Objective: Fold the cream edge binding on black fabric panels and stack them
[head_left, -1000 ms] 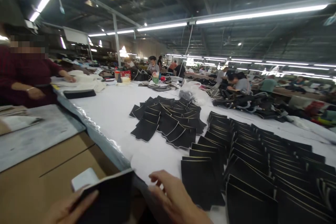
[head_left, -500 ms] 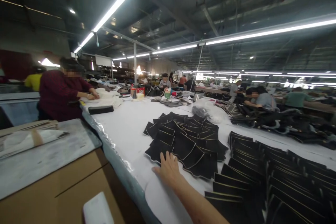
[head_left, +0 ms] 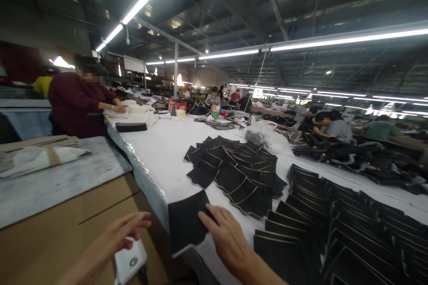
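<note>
My right hand [head_left: 229, 236] grips a black fabric panel [head_left: 185, 218] by its right edge. The panel hangs tilted at the table's near-left edge, with a pale strip along its bottom. To the left, my left hand [head_left: 125, 231] is in the air, apart from the panel, fingers stretched out and nothing in them. Beyond the right hand lies a fanned heap of similar black panels [head_left: 240, 173] with light-coloured edges. Overlapping rows of black panels [head_left: 361, 236] with yellowish edges fill the right side of the table.
A white device [head_left: 132, 260] with a round button sits below my left hand, near brown cardboard [head_left: 96, 205]. The white table [head_left: 160, 151] runs away from me. Clear plastic [head_left: 267, 136] lies behind the heap. A co-worker in a dark red shirt [head_left: 75, 102] handles pale sheets at far left.
My right hand has taken a black panel off the heap's near-left side and drawn it toward me to the table edge. My left hand and more of the white device have come into view.
</note>
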Motion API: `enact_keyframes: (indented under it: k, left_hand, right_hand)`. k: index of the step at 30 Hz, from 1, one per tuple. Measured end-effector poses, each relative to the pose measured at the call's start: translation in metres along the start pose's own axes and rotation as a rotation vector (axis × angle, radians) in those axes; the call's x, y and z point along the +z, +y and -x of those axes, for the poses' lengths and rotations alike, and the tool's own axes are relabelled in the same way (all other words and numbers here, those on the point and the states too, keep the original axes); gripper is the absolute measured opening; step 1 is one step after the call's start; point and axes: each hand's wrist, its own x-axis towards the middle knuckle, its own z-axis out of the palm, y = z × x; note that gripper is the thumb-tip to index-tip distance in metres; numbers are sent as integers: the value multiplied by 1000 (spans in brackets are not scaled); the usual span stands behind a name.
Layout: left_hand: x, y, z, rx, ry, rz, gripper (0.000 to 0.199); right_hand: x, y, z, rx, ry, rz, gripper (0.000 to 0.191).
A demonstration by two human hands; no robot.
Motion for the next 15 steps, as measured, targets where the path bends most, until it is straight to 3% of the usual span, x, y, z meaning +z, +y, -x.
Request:
enact_keyframes:
  k: [2, 3, 5, 7, 12, 15]
  left_hand:
    - [39, 8, 4, -26, -177, 77, 65]
    - [58, 11, 7, -36, -286, 68, 58]
    - [88, 14, 17, -72, -512, -13, 46]
    - [111, 11, 28, -107, -661, -130, 38]
    - [141, -8, 51, -77, -652, -272, 29]
    - [150, -15, 58, -160, -759, -222, 33]
  right_hand:
    - [2, -19, 48, -216, 181, -13, 41]
    - [4, -28, 72, -258, 257, -5, 39]
    - [8, -44, 117, -209, 343, 27, 34]
    - [7, -57, 153, -82, 350, 45, 33]
    - [-8, -75, 204, 56, 256, -22, 36]
    - [-7, -86, 220, 157, 239, -41, 36]
